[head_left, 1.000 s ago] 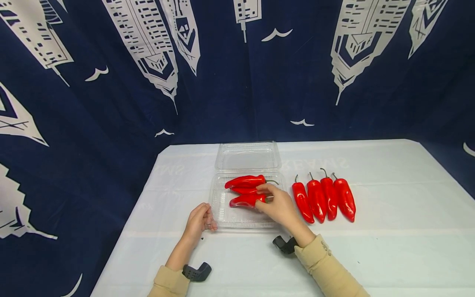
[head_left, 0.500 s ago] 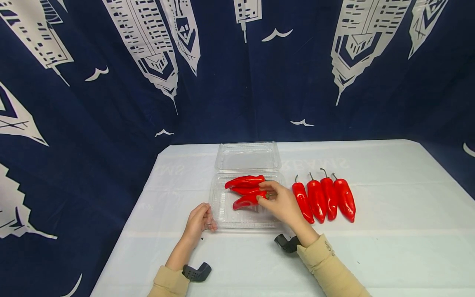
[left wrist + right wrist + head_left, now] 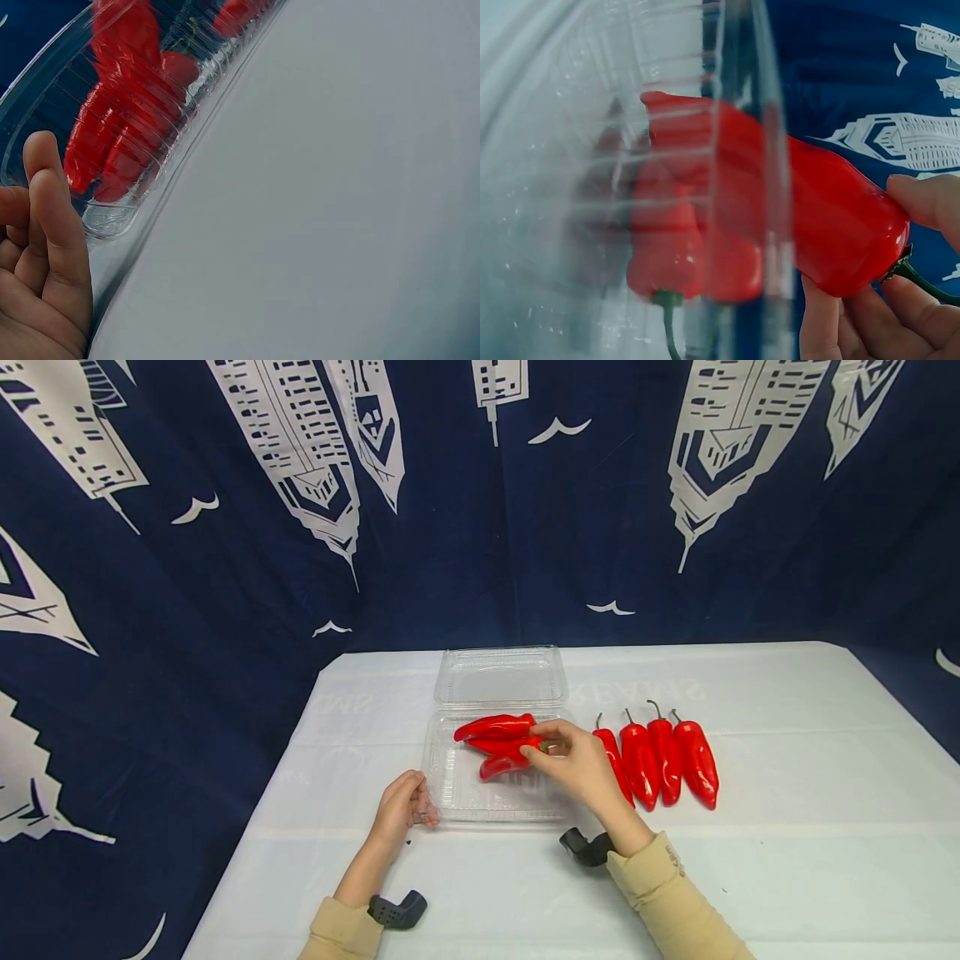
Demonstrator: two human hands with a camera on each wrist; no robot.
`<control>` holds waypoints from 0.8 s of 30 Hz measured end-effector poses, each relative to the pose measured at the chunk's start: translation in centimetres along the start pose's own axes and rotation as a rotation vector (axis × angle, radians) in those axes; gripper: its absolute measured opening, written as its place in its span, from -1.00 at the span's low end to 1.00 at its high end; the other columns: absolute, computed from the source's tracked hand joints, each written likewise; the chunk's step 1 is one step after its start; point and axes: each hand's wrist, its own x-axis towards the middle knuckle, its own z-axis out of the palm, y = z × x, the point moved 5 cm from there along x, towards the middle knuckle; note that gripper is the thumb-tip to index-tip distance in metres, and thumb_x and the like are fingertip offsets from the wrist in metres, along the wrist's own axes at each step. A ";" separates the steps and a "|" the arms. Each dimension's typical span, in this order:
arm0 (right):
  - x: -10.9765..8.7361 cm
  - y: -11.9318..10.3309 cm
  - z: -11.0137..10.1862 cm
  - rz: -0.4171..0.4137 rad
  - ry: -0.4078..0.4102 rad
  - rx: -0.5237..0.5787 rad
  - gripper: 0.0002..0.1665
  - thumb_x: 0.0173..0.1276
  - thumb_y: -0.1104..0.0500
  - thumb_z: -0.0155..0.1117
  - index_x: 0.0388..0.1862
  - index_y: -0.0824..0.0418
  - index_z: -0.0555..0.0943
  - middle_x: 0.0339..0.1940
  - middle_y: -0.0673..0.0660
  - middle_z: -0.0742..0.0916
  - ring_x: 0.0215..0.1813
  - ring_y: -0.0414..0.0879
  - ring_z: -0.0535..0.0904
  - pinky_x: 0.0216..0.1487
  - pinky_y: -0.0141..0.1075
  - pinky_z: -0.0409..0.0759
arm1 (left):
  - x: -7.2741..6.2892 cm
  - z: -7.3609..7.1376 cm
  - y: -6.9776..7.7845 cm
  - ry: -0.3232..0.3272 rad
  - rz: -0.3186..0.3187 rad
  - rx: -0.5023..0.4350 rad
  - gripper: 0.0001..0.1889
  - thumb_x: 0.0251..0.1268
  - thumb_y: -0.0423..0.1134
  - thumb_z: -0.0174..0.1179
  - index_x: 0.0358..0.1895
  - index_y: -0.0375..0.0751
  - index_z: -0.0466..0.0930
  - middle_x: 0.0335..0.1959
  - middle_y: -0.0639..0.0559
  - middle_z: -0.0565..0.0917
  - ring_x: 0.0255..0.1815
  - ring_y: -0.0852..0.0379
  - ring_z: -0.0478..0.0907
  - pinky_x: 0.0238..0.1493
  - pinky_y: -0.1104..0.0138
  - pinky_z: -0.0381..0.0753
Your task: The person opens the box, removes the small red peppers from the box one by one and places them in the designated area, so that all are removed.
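My right hand (image 3: 581, 768) pinches a red chili pepper (image 3: 504, 764) near its green stem. In the right wrist view that pepper (image 3: 847, 217) slants across the clear box wall, its stem end between thumb and fingers. Under and behind it, other red peppers (image 3: 493, 727) lie in the clear plastic box (image 3: 453, 802). At the box's front left corner, my left hand (image 3: 400, 802) holds the rim. The left wrist view has the left hand (image 3: 56, 262) against the corner, with red peppers (image 3: 124, 142) showing through the ribbed wall.
The box's hinged clear lid (image 3: 501, 677) lies folded back behind it. Right of the box, several red peppers (image 3: 641, 768) lie in a row on the white table cover (image 3: 810, 827), stems pointing away. A dark blue printed curtain (image 3: 480, 560) hangs behind the table.
My right hand has shifted slightly to the right and away from me with the pepper, whose tip has slid rightward over the box. The left hand has stayed at the corner.
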 end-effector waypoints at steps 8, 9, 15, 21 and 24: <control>0.1 -0.2 -1.0 -0.029 0.047 0.018 -0.60 0.13 0.08 0.43 -0.08 0.23 0.64 -0.18 0.16 0.72 -0.22 0.02 0.66 -0.19 -0.23 0.64 | 0.3 -0.3 -0.7 0.038 0.004 -0.007 -0.70 0.49 -0.24 -0.24 -0.48 -0.24 0.24 -0.75 0.02 0.24 -0.72 0.13 0.48 -0.61 0.36 0.52; 0.1 -0.2 -1.1 -0.035 0.051 0.017 -0.60 0.14 0.08 0.43 -0.07 0.24 0.64 -0.17 0.16 0.72 -0.21 0.02 0.66 -0.17 -0.22 0.63 | 0.3 -0.3 -0.7 0.039 0.001 -0.008 -0.70 0.49 -0.25 -0.25 -0.48 -0.24 0.24 -0.75 0.02 0.25 -0.72 0.13 0.48 -0.61 0.36 0.51; 0.2 -0.4 -2.0 -0.042 0.070 0.005 -0.59 0.16 0.05 0.40 -0.05 0.22 0.63 -0.16 0.15 0.72 -0.14 0.03 0.65 -0.10 -0.15 0.62 | -0.1 0.1 0.2 0.011 -0.009 0.009 -0.69 0.51 -0.31 -0.33 -0.48 -0.24 0.24 -0.74 0.02 0.25 -0.70 0.16 0.48 -0.59 0.37 0.52; 0.1 -0.6 -3.1 -0.025 0.098 0.065 -0.53 0.15 -0.06 0.40 -0.04 0.19 0.64 -0.15 0.13 0.71 -0.08 0.02 0.63 -0.11 -0.14 0.62 | -0.8 0.7 1.6 0.002 -0.002 0.051 -0.69 0.50 -0.33 -0.35 -0.49 -0.26 0.23 -0.73 0.02 0.25 -0.69 0.17 0.49 -0.57 0.39 0.52; 0.0 -0.6 -3.6 -0.017 0.116 0.063 -0.52 0.16 -0.08 0.38 -0.02 0.17 0.64 -0.16 0.12 0.71 -0.10 0.00 0.63 -0.12 -0.14 0.62 | -0.9 0.8 1.8 0.002 0.000 0.053 -0.69 0.50 -0.33 -0.35 -0.48 -0.26 0.23 -0.72 0.02 0.25 -0.69 0.17 0.49 -0.56 0.38 0.52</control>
